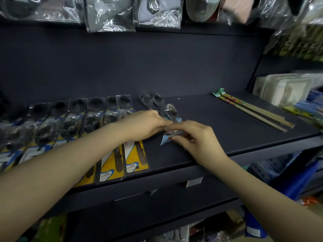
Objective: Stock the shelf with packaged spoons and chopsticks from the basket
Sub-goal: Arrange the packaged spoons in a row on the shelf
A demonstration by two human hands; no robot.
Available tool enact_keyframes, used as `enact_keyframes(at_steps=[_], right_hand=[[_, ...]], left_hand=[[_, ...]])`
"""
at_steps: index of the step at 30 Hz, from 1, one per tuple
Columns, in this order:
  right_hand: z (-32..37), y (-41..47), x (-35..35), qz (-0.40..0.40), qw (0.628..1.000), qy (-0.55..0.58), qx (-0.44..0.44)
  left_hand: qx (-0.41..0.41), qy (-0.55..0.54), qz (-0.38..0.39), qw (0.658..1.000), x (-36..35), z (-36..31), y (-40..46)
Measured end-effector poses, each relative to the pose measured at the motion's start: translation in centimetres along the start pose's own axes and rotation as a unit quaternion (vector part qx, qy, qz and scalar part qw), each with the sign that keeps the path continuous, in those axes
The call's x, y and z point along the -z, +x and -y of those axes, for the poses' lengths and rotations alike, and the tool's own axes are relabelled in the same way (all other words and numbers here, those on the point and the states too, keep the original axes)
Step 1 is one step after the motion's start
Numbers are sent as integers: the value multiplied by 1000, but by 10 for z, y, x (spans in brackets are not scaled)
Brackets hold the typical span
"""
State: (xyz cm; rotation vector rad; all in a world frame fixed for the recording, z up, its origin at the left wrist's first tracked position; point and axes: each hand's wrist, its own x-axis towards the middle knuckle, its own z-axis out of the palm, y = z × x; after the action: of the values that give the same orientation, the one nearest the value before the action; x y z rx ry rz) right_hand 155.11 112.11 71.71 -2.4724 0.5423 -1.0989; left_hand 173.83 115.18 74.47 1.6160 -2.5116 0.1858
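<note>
Both hands meet over the middle of the dark shelf [218, 109]. The left hand [143, 124] reaches in from the left, its fingers curled down and pinched on a spoon packet [172, 119] in clear wrap with a blue card end. The right hand [195, 137] comes from the lower right, its fingertips [174, 138] closed on the blue lower end of the same packet, a thin ring showing on one finger. The packet lies slanted on the shelf, spoon bowl toward the back wall, card end toward the front edge but well short of it.

Just behind it two more wrapped spoons [153, 101] lie side by side, close to the back wall. To the left, rows of spoon packets on yellow cards [111, 151] fill the shelf from back to front, their card ends reaching the front lip; the nearest one lies just beside the left wrist.

To the right of the hands the shelf surface is bare up to a packet of chopsticks [250, 110], which lies slanted near the right end, well apart from the hands. Bagged goods [110, 14] hang from above, their lower edges well over the shelf surface. The basket is out of view.
</note>
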Motion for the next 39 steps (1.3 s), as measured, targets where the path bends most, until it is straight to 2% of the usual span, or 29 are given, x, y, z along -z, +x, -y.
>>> enact_keyframes(at_steps=[3,6,9,13,17,20,22,24,26,28,30,33,39], right_hand=[[-2,-4,-5,-44,985,-157,57],[0,0,-5,-97,943,-288,138],[0,4,-6,-89,899,-366,223],[-2,-5,-7,-18,883,-403,239],[-3,-7,-3,98,907,-358,200],[-2,-6,2,192,920,-310,146],[5,-7,11,254,932,-238,99],[6,-6,19,248,954,-163,53],[-1,0,21,178,976,-120,-22],[-14,9,18,110,981,-125,-103],[-21,13,11,139,970,-135,-148],[-19,10,1,248,943,-146,-169],[-4,1,4,273,938,-133,-168]], left_hand=[[-4,6,8,1000,1,-1,-1],[11,6,24,1000,1,-1,0],[29,-44,57,997,1,-1,1],[59,-94,107,988,6,2,-13],[19,-92,142,985,4,-2,-23],[26,-96,159,982,1,-5,-25],[28,-103,154,982,0,-6,-23],[23,-104,150,983,0,-8,-23],[19,-105,147,983,-1,-10,-24],[18,-106,147,983,-1,-12,-25],[16,-110,142,984,-1,-13,-26],[2,-124,129,984,-2,-16,-28],[27,-143,110,983,-1,-14,-29]])
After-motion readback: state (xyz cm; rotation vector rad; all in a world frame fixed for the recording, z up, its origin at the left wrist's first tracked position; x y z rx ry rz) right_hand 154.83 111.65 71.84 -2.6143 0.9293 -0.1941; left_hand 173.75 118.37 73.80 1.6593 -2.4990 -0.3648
